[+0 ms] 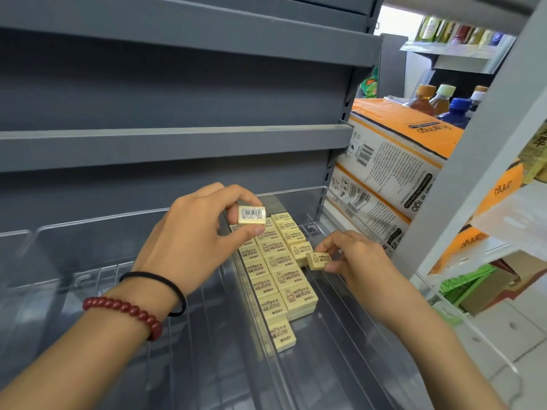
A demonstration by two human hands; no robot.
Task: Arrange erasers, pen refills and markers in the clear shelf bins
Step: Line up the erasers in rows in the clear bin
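Up at twelve o'clock, grey shelves (pixel 177 146): bare metal ledges fill the upper half, their left ends cut off by the frame.
Clear bin (pixel 340 350): at six o'clock; its see-through walls and dividers are hard to trace, and the near edge is cut off.
Tissue packs (pixel 393 161): at two o'clock, stacked, partly hidden behind a white upright.
Eraser rows (pixel 278 273): centre of the bin, cream blocks packed side by side; lower layers are mostly hidden, and the far end is hidden behind fingers.
Left hand (pixel 192 241): at nine o'clock of the rows, thumb and fingers pinching a barcoded eraser (pixel 251 215) above the far end.
Right hand (pixel 361 258): at three o'clock of the rows, fingertips pinching a second eraser (pixel 319 260) at the rows' right edge; contact unclear.
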